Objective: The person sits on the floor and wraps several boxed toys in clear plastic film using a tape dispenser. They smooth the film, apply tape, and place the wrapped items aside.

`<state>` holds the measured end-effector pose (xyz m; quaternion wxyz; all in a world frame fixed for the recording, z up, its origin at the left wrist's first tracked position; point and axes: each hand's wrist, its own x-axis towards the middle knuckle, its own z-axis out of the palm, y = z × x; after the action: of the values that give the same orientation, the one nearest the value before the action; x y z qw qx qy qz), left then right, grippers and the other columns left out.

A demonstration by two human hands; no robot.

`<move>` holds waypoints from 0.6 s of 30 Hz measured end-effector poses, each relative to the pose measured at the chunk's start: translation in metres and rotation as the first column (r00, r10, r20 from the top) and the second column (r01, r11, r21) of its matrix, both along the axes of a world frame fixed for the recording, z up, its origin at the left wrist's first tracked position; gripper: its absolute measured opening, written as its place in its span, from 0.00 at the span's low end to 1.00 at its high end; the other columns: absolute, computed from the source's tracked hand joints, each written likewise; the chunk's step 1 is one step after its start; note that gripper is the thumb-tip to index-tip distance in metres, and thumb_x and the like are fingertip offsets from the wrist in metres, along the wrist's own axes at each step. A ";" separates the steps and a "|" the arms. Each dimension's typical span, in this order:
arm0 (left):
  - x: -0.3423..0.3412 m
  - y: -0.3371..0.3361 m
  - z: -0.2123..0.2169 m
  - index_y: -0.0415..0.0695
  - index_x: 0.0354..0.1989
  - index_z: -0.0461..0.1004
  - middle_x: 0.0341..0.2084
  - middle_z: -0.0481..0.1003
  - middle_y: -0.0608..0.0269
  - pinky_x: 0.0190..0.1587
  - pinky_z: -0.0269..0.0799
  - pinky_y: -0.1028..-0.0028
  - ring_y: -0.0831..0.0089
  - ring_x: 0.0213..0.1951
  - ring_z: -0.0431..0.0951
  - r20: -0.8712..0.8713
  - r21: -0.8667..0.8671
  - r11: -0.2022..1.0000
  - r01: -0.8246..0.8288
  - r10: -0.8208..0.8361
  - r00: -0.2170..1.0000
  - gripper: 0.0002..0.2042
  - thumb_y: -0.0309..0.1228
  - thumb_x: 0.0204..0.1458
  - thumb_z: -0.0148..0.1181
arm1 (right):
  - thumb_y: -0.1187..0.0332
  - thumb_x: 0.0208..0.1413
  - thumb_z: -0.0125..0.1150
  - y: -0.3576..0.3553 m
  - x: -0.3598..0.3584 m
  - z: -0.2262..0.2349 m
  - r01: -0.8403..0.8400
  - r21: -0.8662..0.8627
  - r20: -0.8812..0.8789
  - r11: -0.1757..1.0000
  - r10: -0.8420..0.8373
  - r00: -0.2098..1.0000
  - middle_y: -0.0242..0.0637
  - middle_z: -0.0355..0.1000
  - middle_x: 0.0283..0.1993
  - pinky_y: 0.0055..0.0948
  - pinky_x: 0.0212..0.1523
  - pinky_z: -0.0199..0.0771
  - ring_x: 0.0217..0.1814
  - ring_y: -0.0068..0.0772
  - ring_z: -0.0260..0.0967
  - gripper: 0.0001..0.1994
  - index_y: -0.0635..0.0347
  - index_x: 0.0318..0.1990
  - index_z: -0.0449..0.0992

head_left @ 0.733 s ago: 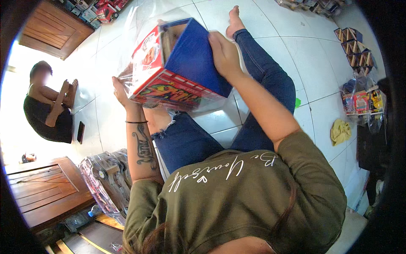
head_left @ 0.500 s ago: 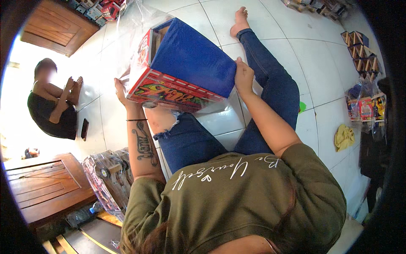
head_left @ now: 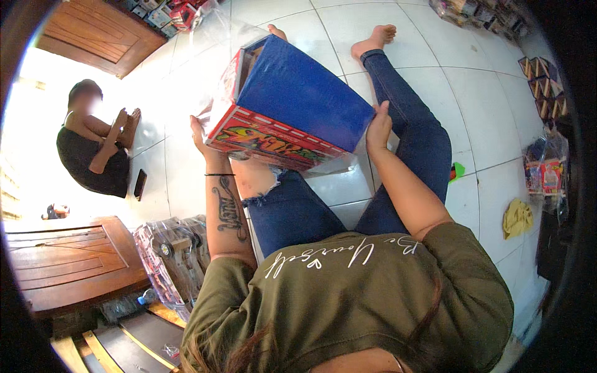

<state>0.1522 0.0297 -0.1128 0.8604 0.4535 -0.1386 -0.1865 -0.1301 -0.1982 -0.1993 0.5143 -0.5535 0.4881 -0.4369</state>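
A large toy truck [head_left: 305, 99] with a blue panel on top and red printed sides is held up over my legs. A wheel shows beneath its printed side. Clear plastic wrap [head_left: 214, 37] covers its far left end and hangs loosely around it. My left hand [head_left: 200, 138] grips the left end, at the lower corner of the red front. My right hand [head_left: 380, 132] holds the right end, thumb up along the blue panel's edge. The fingers under the truck are mostly hidden.
Another plastic-wrapped toy truck [head_left: 171, 248] stands by my left elbow, near a wooden door panel [head_left: 74, 264]. Another person [head_left: 93, 149] sits at the left beside a phone [head_left: 140, 184]. A yellow cloth [head_left: 518, 219] and wrapped toys [head_left: 548, 174] lie at the right.
The truck and both hands appear slightly further right and lower, but the whole view has shifted the same way. Both hands keep their hold.
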 end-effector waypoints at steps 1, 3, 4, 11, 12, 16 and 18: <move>0.000 0.000 0.000 0.27 0.51 0.69 0.47 0.75 0.43 0.51 0.74 0.63 0.58 0.48 0.77 -0.006 0.011 1.000 -0.006 0.006 1.000 0.30 0.46 0.66 0.33 | 0.42 0.66 0.32 -0.001 -0.005 -0.007 0.024 -0.116 -0.207 0.993 -0.048 0.977 0.54 0.75 0.28 0.43 0.36 0.69 0.32 0.54 0.73 0.37 0.68 0.27 0.78; -0.001 -0.001 0.001 0.27 0.52 0.69 0.47 0.75 0.43 0.51 0.74 0.63 0.58 0.48 0.77 -0.003 0.011 1.000 -0.011 0.011 1.000 0.30 0.46 0.66 0.33 | 0.46 0.68 0.33 -0.004 -0.013 -0.015 0.012 -0.294 -0.414 0.956 -0.139 0.899 0.64 0.70 0.26 0.50 0.34 0.66 0.27 0.64 0.69 0.35 0.71 0.26 0.74; -0.003 -0.001 0.002 0.27 0.52 0.69 0.47 0.75 0.43 0.51 0.74 0.64 0.58 0.48 0.77 -0.007 0.021 0.999 -0.031 0.032 0.999 0.30 0.46 0.66 0.33 | 0.46 0.68 0.34 -0.006 -0.016 -0.016 0.001 -0.295 -0.411 0.955 -0.128 0.903 0.63 0.71 0.28 0.48 0.35 0.68 0.30 0.62 0.70 0.34 0.70 0.27 0.76; -0.012 -0.004 0.009 0.24 0.48 0.71 0.47 0.75 0.41 0.55 0.70 0.64 0.58 0.48 0.76 0.072 -0.044 0.999 0.013 -0.010 0.997 0.30 0.45 0.66 0.32 | 0.46 0.69 0.29 -0.017 -0.006 0.027 -0.130 -0.213 0.240 0.968 0.181 0.954 0.41 0.77 0.34 0.33 0.46 0.67 0.40 0.35 0.71 0.34 0.66 0.32 0.78; -0.012 -0.004 0.010 0.24 0.48 0.71 0.46 0.75 0.41 0.55 0.70 0.64 0.57 0.48 0.76 0.056 -0.018 1.000 -0.012 0.013 0.998 0.31 0.45 0.66 0.31 | 0.47 0.69 0.28 -0.016 -0.003 0.035 -0.223 -0.235 0.342 0.946 0.295 0.892 0.39 0.77 0.35 0.31 0.47 0.66 0.42 0.32 0.71 0.34 0.66 0.33 0.78; -0.015 -0.003 0.013 0.31 0.53 0.67 0.47 0.74 0.44 0.49 0.76 0.62 0.58 0.45 0.78 0.039 -0.035 0.999 0.000 0.001 0.999 0.25 0.46 0.65 0.39 | 0.40 0.66 0.26 -0.010 0.007 0.053 -0.254 0.208 0.651 0.945 0.060 0.757 0.43 0.74 0.26 0.32 0.46 0.67 0.33 0.37 0.70 0.38 0.63 0.21 0.73; -0.019 -0.003 0.016 0.29 0.51 0.68 0.46 0.75 0.43 0.50 0.75 0.65 0.59 0.45 0.78 0.026 0.010 0.999 -0.034 0.033 0.999 0.27 0.46 0.66 0.37 | 0.35 0.62 0.29 -0.009 0.009 0.054 -0.234 0.302 0.712 0.924 -0.055 0.700 0.44 0.72 0.23 0.33 0.43 0.67 0.30 0.39 0.67 0.37 0.59 0.17 0.67</move>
<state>0.1330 0.0264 -0.0971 0.8592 0.4626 -0.1413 -0.1668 -0.1208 -0.2067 -0.1452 0.7774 -0.2591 0.2979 -0.4896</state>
